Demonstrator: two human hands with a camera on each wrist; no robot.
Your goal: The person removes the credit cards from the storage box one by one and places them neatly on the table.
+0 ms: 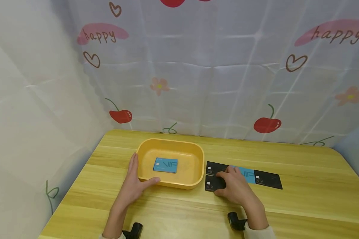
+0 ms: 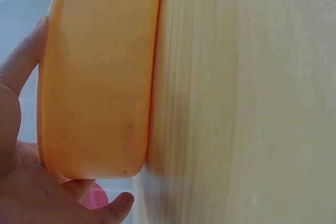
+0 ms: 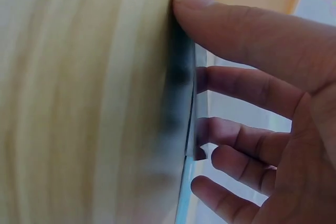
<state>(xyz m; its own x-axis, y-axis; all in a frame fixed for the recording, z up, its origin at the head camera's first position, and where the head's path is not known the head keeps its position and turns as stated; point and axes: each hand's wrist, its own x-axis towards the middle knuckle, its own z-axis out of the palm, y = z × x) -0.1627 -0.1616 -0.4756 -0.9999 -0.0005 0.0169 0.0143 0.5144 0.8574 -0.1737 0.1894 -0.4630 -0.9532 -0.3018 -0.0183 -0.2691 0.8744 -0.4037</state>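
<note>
My left hand (image 1: 134, 186) rests at the near left corner of a yellow plastic basin (image 1: 201, 159), its fingers straight along the outer wall and the thumb spread over the near rim. One blue VIP card (image 1: 166, 165) lies flat inside the basin. Right of it, my right hand (image 1: 236, 187) holds a black VIP card (image 1: 210, 183) by its edges, thumb on the near edge and fingertips at the far one. Behind that card runs a row: a black card (image 1: 213, 167), a blue card (image 1: 249, 174) partly behind the fingers, and another black card (image 1: 269, 180).
The wooden table (image 1: 311, 192) extends to the right of the cards and in front of the hands. A patterned sheet (image 1: 209, 96) hangs along its back edge. Black wrist mounts (image 1: 235, 221) sit at both wrists.
</note>
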